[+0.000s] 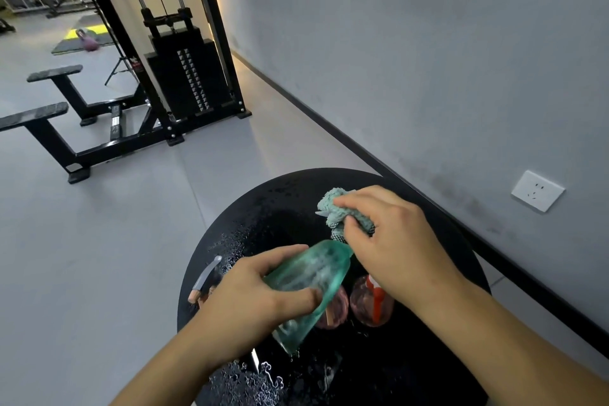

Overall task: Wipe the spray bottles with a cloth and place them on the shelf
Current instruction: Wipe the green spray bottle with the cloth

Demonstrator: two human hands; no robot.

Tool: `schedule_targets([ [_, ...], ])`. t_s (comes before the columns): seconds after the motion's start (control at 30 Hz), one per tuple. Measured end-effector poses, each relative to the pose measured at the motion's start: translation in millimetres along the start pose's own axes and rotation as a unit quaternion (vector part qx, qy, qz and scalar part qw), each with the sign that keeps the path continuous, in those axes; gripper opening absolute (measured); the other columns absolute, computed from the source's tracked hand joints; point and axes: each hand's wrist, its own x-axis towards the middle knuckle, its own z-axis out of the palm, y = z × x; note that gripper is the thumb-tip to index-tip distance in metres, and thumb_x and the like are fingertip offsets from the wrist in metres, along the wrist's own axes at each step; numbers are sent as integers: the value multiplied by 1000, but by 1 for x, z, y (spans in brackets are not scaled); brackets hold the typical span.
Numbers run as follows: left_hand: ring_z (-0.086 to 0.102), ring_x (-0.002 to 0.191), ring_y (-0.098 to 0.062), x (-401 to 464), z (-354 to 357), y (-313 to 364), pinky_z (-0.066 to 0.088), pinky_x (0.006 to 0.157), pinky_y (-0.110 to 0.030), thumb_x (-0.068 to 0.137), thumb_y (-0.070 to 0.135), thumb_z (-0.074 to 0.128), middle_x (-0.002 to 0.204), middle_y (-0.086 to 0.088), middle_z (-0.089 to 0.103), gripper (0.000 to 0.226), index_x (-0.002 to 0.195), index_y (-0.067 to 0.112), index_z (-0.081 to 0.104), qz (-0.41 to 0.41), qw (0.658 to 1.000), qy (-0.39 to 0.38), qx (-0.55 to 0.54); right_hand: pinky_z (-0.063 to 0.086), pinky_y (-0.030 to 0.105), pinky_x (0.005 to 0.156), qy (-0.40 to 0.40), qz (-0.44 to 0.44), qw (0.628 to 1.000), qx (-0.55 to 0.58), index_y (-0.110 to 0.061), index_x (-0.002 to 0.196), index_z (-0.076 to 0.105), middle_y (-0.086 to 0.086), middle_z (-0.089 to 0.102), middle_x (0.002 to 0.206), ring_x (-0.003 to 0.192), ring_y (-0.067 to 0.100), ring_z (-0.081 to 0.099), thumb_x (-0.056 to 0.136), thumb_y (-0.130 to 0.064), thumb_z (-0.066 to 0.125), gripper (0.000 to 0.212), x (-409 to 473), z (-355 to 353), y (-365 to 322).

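My left hand grips the body of a translucent green spray bottle, held tilted over a round black table. My right hand holds a teal cloth wrapped round the bottle's spray head, whose white nozzle tip pokes out to the left. Under the green bottle stand two pinkish bottles, one with a red sprayer, both partly hidden. Left of my left hand a grey trigger of another sprayer sticks up.
The table top is wet with droplets. A grey wall with a white socket runs along the right. A black cable weight machine and black bench frames stand on the grey floor to the left.
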Motion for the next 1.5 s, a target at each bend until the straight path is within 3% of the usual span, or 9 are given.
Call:
schedule_targets([
  [0.13,77,86,-1,-2,0,-3,52,73,-9,81,17,88,99,19,81,53,126,39,70,-1,1000,4,12,38,-2,91,-9,-3,999,46,-26,116,78,-24,66,111,110,-11,58,93,-8,67,32,-1,-2,-3],
  [0.33,78,87,-5,1,-6,-8,57,76,-15,76,27,92,102,17,80,59,128,40,69,10,1000,3,-3,42,-1,86,146,3,989,36,-20,115,78,-13,69,110,101,-8,63,91,-4,71,30,4,-15,8],
  [0.6,79,93,-12,3,-14,-9,59,78,-23,66,31,86,106,10,82,53,117,44,76,43,996,34,-65,43,0,80,39,90,994,45,-30,109,77,-21,68,104,98,-8,62,89,-15,69,26,1,-8,12],
  [0.83,79,92,-15,3,-10,-13,59,75,-20,66,28,86,104,8,82,54,118,39,76,48,995,35,-79,51,6,83,66,99,990,75,-32,113,76,-22,70,107,97,-7,66,91,-17,71,27,3,-10,12],
  [0.97,80,96,-17,6,-13,-20,61,90,-38,65,41,90,112,11,80,64,125,47,71,43,995,46,-77,47,1,78,23,114,991,63,-33,110,77,-21,70,105,95,-8,64,90,-17,71,26,-2,-9,16],
  [1.03,80,97,-19,7,-13,-25,60,92,-41,67,47,87,116,11,79,70,133,43,67,22,994,51,-93,49,2,78,36,112,991,69,-34,110,77,-21,71,105,96,-8,65,90,-19,72,25,-2,-11,17],
  [1.13,78,86,-27,10,-16,-29,60,76,-38,78,37,75,108,-13,80,40,113,19,79,5,978,67,-198,54,12,83,58,102,990,75,-32,109,77,-20,73,104,96,-5,68,90,-19,73,24,-3,-15,18],
  [1.2,74,79,-30,13,-20,-33,59,71,-38,78,33,73,99,-20,78,38,103,5,77,5,960,106,-259,52,7,81,62,97,990,79,-32,109,78,-20,74,105,96,-5,68,90,-18,73,24,-6,-18,19],
  [1.5,74,112,-34,5,-28,-60,56,102,-60,61,42,91,120,-6,77,71,126,28,66,65,949,208,-229,45,-2,75,69,89,991,77,-31,108,78,-20,72,104,94,-7,67,89,-16,74,25,-20,-31,19],
])
